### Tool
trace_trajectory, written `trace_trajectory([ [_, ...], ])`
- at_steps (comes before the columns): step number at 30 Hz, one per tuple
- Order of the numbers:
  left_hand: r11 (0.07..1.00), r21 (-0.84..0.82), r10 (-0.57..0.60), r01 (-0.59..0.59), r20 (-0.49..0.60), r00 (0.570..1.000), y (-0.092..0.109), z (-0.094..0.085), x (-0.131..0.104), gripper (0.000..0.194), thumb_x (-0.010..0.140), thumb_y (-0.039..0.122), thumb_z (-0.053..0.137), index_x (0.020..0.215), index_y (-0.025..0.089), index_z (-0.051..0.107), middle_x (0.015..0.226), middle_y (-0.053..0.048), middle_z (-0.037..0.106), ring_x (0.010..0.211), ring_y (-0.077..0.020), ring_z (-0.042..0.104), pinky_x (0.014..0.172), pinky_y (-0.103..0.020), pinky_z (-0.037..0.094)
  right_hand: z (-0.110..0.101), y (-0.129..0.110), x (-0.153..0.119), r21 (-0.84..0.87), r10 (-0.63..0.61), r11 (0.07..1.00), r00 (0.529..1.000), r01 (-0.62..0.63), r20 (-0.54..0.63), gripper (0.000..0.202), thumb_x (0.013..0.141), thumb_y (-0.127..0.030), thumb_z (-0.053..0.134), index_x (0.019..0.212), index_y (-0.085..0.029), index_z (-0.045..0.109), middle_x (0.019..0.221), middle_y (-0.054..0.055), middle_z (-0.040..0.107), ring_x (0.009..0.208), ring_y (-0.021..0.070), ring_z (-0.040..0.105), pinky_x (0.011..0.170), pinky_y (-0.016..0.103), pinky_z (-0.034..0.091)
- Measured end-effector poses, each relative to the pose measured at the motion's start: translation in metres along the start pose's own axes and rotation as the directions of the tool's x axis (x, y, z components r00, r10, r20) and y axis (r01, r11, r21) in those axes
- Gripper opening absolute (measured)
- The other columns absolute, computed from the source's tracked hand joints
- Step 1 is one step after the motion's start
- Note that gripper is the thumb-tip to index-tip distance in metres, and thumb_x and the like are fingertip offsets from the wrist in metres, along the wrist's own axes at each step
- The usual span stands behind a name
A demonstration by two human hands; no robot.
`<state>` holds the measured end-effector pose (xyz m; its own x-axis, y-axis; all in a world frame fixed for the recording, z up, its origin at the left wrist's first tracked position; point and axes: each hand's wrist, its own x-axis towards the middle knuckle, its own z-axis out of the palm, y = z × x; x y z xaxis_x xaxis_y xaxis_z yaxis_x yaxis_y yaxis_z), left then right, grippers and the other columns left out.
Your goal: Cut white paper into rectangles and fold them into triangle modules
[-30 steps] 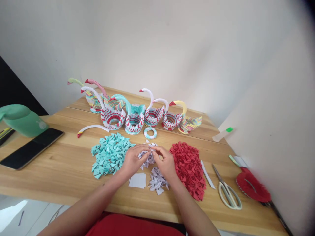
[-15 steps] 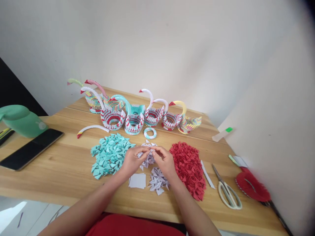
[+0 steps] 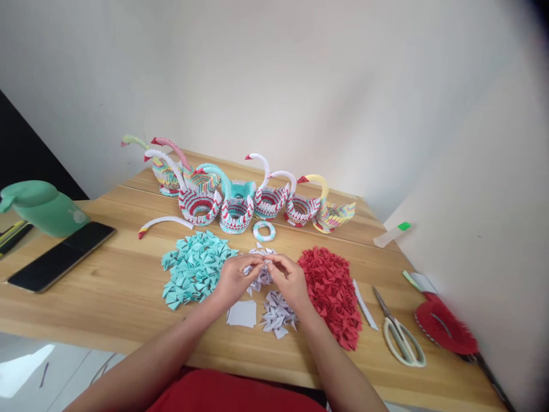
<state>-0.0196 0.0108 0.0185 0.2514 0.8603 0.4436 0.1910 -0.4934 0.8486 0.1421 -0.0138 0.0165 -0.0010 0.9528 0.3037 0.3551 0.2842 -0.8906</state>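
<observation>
My left hand [image 3: 234,277] and my right hand [image 3: 289,279] meet at the fingertips over the middle of the table. Both are closed in a pinch on a small white paper piece [image 3: 267,262], mostly hidden by the fingers. Under them lies a pile of folded white paper pieces [image 3: 259,281], with a second white pile [image 3: 278,315] nearer me. Left of my left hand is a heap of turquoise folded pieces [image 3: 195,272]; a red heap [image 3: 330,292] lies right of my right hand. White paper squares [image 3: 241,314] are stacked near the table's front.
Several folded-paper swans [image 3: 199,205] stand behind the heaps. In front of them lie a turquoise-and-white paper ring [image 3: 263,231] and a white swan neck [image 3: 167,221]. A phone [image 3: 62,257] and green container [image 3: 43,209] are left; scissors [image 3: 403,335] and a red paper swan [image 3: 446,326] right.
The whole view has shifted slightly, so things appear a little farther right. My hands stay together in the same pinch over the white pile.
</observation>
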Motion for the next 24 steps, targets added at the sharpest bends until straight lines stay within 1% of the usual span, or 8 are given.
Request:
trace_trajectory([
  [5, 0.999, 0.033, 0.026, -0.026, -0.003, 1.000, 0.000, 0.000, 0.000, 0.016, 0.082, 0.015, 0.057, 0.075, 0.021, 0.070, 0.084, -0.004, 0.076, 0.082, -0.0216, 0.070, 0.078, -0.030, 0.052, 0.000, -0.004, 0.001, -0.052, -0.008, 0.999, 1.000, 0.008, 0.007, 0.021, 0.083, -0.023, 0.061, 0.100, -0.020, 0.071, 0.095, 0.005, 0.072, 0.079, 0.0179, 0.065, 0.073, 0.029, 0.052],
  [8, 0.994, 0.087, 0.066, -0.065, -0.005, 0.998, -0.003, 0.002, -0.001, 0.015, 0.083, 0.014, 0.057, 0.077, 0.020, 0.069, 0.085, -0.005, 0.076, 0.083, -0.0212, 0.070, 0.078, -0.030, 0.053, 0.000, -0.004, 0.000, -0.066, 0.007, 0.998, 1.000, -0.007, 0.008, 0.020, 0.083, -0.024, 0.060, 0.100, -0.019, 0.070, 0.094, 0.005, 0.072, 0.076, 0.0175, 0.063, 0.071, 0.028, 0.051],
  [11, 0.972, 0.168, 0.170, -0.165, -0.014, 0.985, -0.009, 0.004, -0.003, 0.015, 0.085, 0.014, 0.056, 0.082, 0.020, 0.069, 0.090, -0.005, 0.076, 0.087, -0.0213, 0.071, 0.079, -0.030, 0.054, 0.002, -0.002, -0.001, -0.065, 0.038, 0.997, 0.999, -0.038, 0.000, 0.019, 0.083, -0.024, 0.059, 0.099, -0.019, 0.068, 0.093, 0.005, 0.071, 0.076, 0.0174, 0.063, 0.070, 0.027, 0.051],
  [14, 0.919, 0.251, 0.323, -0.305, -0.029, 0.946, -0.013, 0.008, -0.006, 0.015, 0.088, 0.014, 0.054, 0.086, 0.018, 0.068, 0.095, -0.009, 0.075, 0.089, -0.0214, 0.071, 0.079, -0.031, 0.056, 0.004, 0.000, -0.001, -0.043, 0.060, 0.997, 0.998, -0.061, -0.024, 0.015, 0.084, -0.024, 0.057, 0.096, -0.020, 0.066, 0.089, 0.003, 0.070, 0.074, 0.0167, 0.064, 0.068, 0.027, 0.051],
  [16, 0.891, 0.283, 0.379, -0.356, -0.028, 0.925, -0.013, 0.009, -0.007, 0.014, 0.089, 0.013, 0.054, 0.089, 0.017, 0.068, 0.097, -0.010, 0.075, 0.091, -0.0213, 0.071, 0.081, -0.031, 0.056, 0.005, 0.001, -0.002, -0.030, 0.055, 0.998, 0.997, -0.057, -0.045, 0.012, 0.085, -0.023, 0.056, 0.093, -0.020, 0.065, 0.086, 0.002, 0.069, 0.073, 0.0167, 0.064, 0.068, 0.027, 0.050],
  [20, 0.898, 0.273, 0.369, -0.346, -0.038, 0.929, -0.010, 0.012, -0.009, 0.017, 0.088, 0.012, 0.057, 0.102, 0.018, 0.064, 0.101, -0.009, 0.073, 0.097, -0.0210, 0.069, 0.087, -0.032, 0.054, 0.005, 0.005, -0.002, -0.016, 0.038, 0.999, 0.995, -0.040, -0.095, 0.010, 0.084, -0.022, 0.057, 0.090, -0.020, 0.065, 0.085, 0.003, 0.068, 0.079, 0.0179, 0.064, 0.074, 0.029, 0.049],
  [24, 0.899, 0.279, 0.364, -0.339, -0.043, 0.930, -0.009, 0.014, -0.009, 0.023, 0.087, 0.012, 0.058, 0.108, 0.018, 0.062, 0.105, -0.010, 0.071, 0.099, -0.0213, 0.066, 0.088, -0.034, 0.053, 0.008, 0.008, -0.003, 0.015, 0.066, 0.998, 0.987, -0.064, -0.144, 0.009, 0.083, -0.024, 0.059, 0.089, -0.020, 0.064, 0.084, 0.003, 0.068, 0.078, 0.0185, 0.063, 0.074, 0.029, 0.049],
])
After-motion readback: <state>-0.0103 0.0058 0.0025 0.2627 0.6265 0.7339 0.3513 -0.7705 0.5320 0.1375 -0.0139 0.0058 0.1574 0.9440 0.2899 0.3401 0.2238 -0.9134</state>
